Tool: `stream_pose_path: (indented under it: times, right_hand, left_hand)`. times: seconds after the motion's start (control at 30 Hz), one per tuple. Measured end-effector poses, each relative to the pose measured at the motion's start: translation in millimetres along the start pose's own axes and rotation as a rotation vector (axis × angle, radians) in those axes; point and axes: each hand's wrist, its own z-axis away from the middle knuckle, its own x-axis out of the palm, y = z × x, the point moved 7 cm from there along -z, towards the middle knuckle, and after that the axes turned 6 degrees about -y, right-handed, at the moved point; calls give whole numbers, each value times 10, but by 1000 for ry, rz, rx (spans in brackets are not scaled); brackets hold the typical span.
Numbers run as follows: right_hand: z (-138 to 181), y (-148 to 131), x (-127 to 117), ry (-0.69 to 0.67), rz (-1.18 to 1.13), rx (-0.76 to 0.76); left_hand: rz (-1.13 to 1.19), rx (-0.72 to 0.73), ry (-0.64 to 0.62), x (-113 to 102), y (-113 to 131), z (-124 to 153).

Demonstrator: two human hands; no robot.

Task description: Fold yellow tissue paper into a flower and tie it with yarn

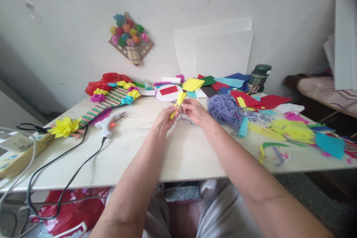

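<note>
My left hand (pixel 165 118) is closed on a folded strip of yellow paper (pixel 178 103), which stands up between both hands above the table (pixel 173 152). My right hand (pixel 194 111) pinches the same paper near its middle, together with a thin purple yarn strand (pixel 186 121) that loops down onto the table. A heap of purple yarn (pixel 224 110) lies just to the right of my right hand.
A white glue gun (pixel 109 122) with a black cord lies left of my hands, beside a stick board with paper flowers (pixel 111 98). Coloured paper sheets and scraps (pixel 290 128) cover the right side. A dark jar (pixel 259 77) stands at the back. A flower craft (pixel 129 39) hangs on the wall.
</note>
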Motion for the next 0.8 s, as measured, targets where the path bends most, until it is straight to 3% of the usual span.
stream_pose_path:
  times: [0.43, 0.8]
  right_hand:
    - [-15, 57, -23, 38, 47, -13]
    - [4, 8, -24, 62, 119, -65]
  left_hand:
    - [-142, 88, 69, -25, 64, 25]
    - [-343, 204, -48, 24, 107, 30]
